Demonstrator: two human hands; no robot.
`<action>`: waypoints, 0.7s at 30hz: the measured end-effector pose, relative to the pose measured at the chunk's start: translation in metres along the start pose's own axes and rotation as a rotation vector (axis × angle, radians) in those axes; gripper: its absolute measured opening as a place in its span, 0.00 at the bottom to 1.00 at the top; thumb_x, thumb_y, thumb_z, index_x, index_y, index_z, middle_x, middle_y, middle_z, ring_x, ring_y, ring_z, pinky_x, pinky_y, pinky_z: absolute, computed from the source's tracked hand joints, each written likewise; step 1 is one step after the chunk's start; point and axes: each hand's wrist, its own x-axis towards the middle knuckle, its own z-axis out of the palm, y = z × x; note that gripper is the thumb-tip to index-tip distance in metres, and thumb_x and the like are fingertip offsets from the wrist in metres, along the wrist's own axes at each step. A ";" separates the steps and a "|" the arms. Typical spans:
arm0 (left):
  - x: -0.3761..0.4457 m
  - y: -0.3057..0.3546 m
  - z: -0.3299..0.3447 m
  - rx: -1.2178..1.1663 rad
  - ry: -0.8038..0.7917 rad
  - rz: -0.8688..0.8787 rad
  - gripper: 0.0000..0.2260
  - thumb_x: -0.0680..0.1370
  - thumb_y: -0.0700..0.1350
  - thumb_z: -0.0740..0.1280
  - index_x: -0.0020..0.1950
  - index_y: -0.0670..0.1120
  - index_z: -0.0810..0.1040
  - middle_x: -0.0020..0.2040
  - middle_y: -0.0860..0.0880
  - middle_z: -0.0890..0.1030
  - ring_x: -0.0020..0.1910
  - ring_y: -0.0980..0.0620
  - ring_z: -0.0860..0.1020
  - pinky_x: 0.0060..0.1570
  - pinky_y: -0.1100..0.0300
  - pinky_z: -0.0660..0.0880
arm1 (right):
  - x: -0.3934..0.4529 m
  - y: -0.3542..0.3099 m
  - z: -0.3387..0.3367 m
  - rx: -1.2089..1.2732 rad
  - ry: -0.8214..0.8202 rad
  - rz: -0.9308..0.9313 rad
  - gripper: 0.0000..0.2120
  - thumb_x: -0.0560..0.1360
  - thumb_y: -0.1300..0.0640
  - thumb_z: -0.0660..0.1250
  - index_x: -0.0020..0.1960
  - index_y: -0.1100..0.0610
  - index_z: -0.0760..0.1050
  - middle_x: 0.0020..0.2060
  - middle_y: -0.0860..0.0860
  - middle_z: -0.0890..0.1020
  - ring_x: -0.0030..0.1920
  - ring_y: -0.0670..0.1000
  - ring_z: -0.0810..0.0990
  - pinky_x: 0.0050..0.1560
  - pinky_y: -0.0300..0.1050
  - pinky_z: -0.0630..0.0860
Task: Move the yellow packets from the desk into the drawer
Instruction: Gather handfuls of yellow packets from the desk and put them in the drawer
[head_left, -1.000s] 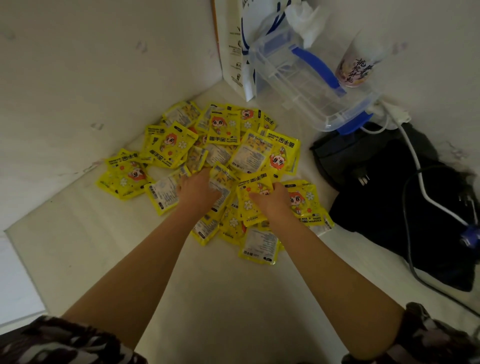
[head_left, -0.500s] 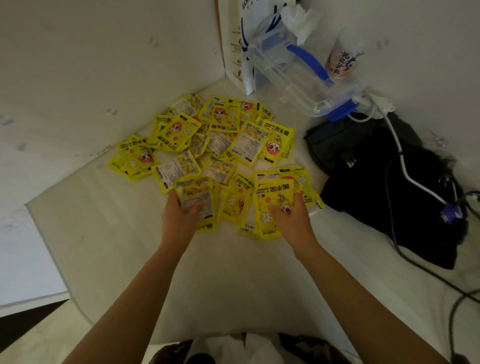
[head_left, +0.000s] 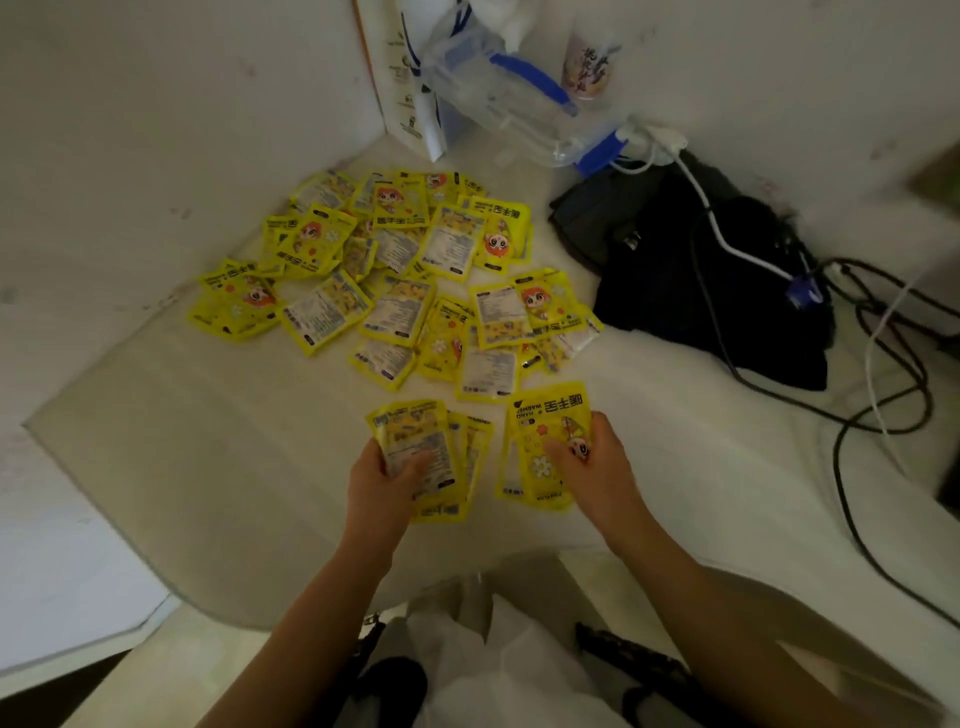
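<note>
Each hand grips its own small stack, the left hand (head_left: 382, 480) a fanned few and the right hand (head_left: 597, 462) a couple, lifted near the desk (head_left: 208, 441) edge (presumably for carrying to an unseen drawer), while the yellow packets (head_left: 395, 280) mostly lie heaped behind.

Both hands (head_left: 498, 467) grip yellow packets (head_left: 545, 441)

Bare desk (head_left: 218, 467) lies open at 9 o'clock of the left hand (head_left: 382, 480), up to the wall; the heap of yellow packets (head_left: 400, 275) blocks 12 o'clock; a black bag (head_left: 696, 291) and looping cables (head_left: 878, 374) crowd 2 o'clock of the right hand (head_left: 597, 467); a clear plastic box (head_left: 519, 109) fills the far corner.
</note>
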 end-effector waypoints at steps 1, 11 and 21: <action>-0.005 -0.006 -0.004 0.021 -0.029 0.001 0.08 0.76 0.39 0.69 0.54 0.47 0.78 0.45 0.52 0.83 0.40 0.55 0.83 0.34 0.62 0.79 | -0.010 0.005 0.003 0.002 0.028 0.003 0.14 0.75 0.54 0.69 0.57 0.57 0.71 0.50 0.52 0.81 0.51 0.56 0.81 0.52 0.56 0.79; -0.055 -0.052 -0.049 0.187 -0.213 0.044 0.08 0.76 0.41 0.69 0.54 0.46 0.77 0.47 0.50 0.83 0.44 0.52 0.83 0.44 0.53 0.81 | -0.126 0.067 0.047 0.214 0.265 0.175 0.12 0.76 0.58 0.67 0.58 0.59 0.71 0.50 0.52 0.81 0.47 0.50 0.82 0.40 0.42 0.80; -0.103 -0.068 -0.035 0.317 -0.446 0.140 0.09 0.74 0.40 0.71 0.53 0.45 0.78 0.46 0.50 0.83 0.43 0.54 0.81 0.40 0.60 0.78 | -0.223 0.113 0.039 0.299 0.525 0.277 0.12 0.75 0.57 0.68 0.57 0.55 0.72 0.49 0.50 0.81 0.49 0.53 0.82 0.51 0.56 0.80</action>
